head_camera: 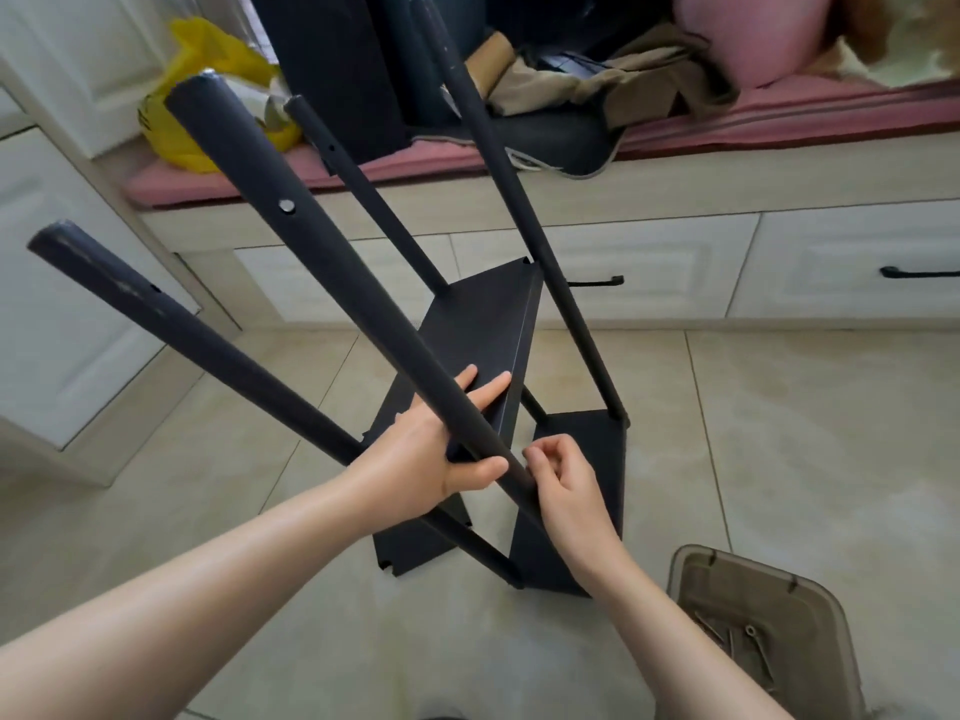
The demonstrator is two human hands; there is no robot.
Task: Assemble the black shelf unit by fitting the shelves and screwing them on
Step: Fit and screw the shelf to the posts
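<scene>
Left grip (431, 459): clamped on loose shelf (483, 324), fingers flat on top, thumb round its edge.
Right grip (563, 480): fingertips pinched together at near pole (311, 241); can't tell if there's a screw in there.
Shelf: tilted between the poles, above bottom shelf (608, 459), not seated.
Risk: I reckon it slips off-level, holes miss; the frame could tip.
Surface: tiled floor (779, 433), screws in brown lid (753, 605).
Room: cushioned window seat (779, 116), drawers (649, 267).
</scene>
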